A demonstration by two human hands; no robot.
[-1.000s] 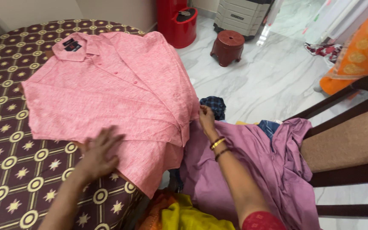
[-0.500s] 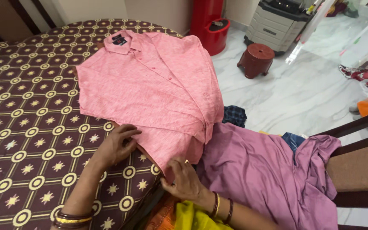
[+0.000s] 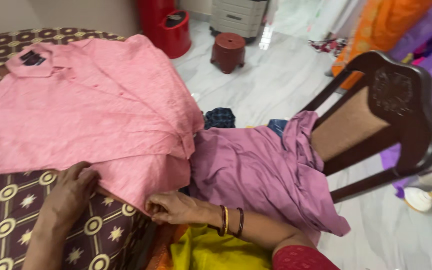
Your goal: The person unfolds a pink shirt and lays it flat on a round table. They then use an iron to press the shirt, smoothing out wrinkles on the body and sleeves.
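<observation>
Pinning the pink shirt [image 3: 91,110] flat near the table's [image 3: 6,200] front edge, the left hand [image 3: 73,192] presses open-palmed while the right hand [image 3: 173,207] pinches its hem taut.

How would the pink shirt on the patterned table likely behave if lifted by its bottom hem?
The pink shirt would probably flop and unfold: it lies in soft folds and droops over the table edge. It seems light, since the left hand and right hand hold its hem with fingertips. It may catch rather than slide on the cloth-like surface.
</observation>
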